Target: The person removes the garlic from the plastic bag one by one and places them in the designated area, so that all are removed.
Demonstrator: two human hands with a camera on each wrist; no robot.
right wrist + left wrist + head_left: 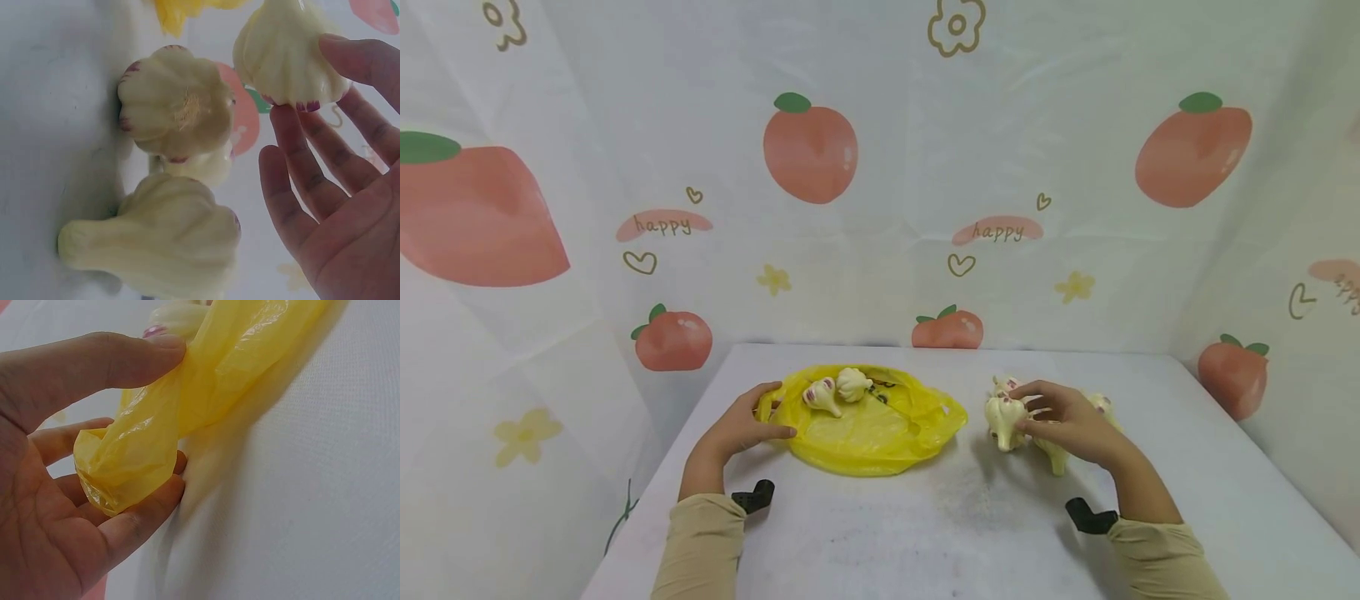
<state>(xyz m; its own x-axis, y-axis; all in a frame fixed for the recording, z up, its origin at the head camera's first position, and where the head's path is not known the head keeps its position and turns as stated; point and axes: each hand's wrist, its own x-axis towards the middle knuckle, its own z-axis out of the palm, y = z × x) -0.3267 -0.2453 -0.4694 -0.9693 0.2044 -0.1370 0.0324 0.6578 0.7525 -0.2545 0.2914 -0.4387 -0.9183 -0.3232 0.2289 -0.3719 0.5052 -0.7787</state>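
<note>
A yellow plastic bag [850,454] lies spread on the table, with two garlic bulbs [853,384] on it. At its left edge, my left hand [747,423] holds a gathered part of the bag [140,450] loosely between thumb and curled fingers. My right hand [1071,421] pinches a white garlic bulb [287,56] with purple marks between thumb and fingertips. In the right wrist view this bulb appears raised beside the others. More garlic bulbs [175,103] sit close to the right hand, one with a long stem [150,240]; the hand partly hides them in the head view.
The white table [880,542] meets a white backdrop [880,275] printed with fruit, flowers and "happy". Black devices [754,497] are worn at both wrists, below the beige sleeves [700,542]. A thin green cord [623,517] hangs at the table's left edge.
</note>
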